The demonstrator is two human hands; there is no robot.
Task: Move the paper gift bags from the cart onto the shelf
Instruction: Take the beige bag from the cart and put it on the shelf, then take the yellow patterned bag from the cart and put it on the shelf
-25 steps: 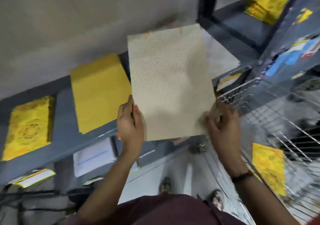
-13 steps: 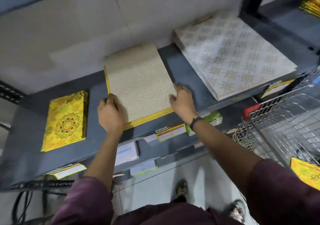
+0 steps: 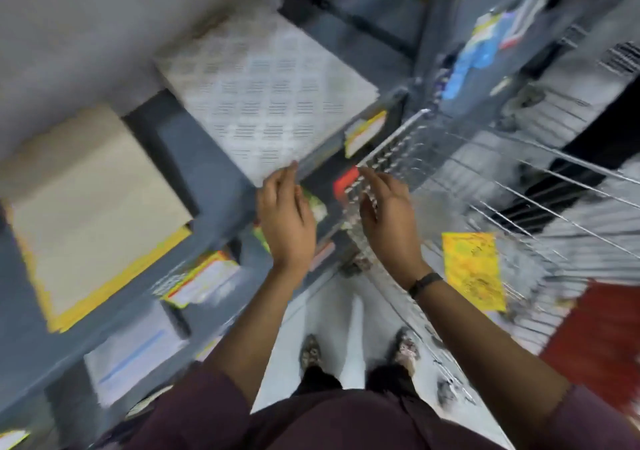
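Blurrily, 2 empty hands, left hand (image 3: 287,221), right hand (image 3: 388,221), cart (image 3: 519,172) smeared

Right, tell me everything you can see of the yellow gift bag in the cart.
The yellow gift bag is a flat, folded paper bag, bright yellow with a faint darker printed pattern that motion blur leaves unreadable. No handles show. It lies inside the wire cart, apparently flat against the mesh near the cart's near side, its long edge running away from the camera. Neither hand touches it: the right hand hovers open at the cart's rim to its left, clear of the bag.
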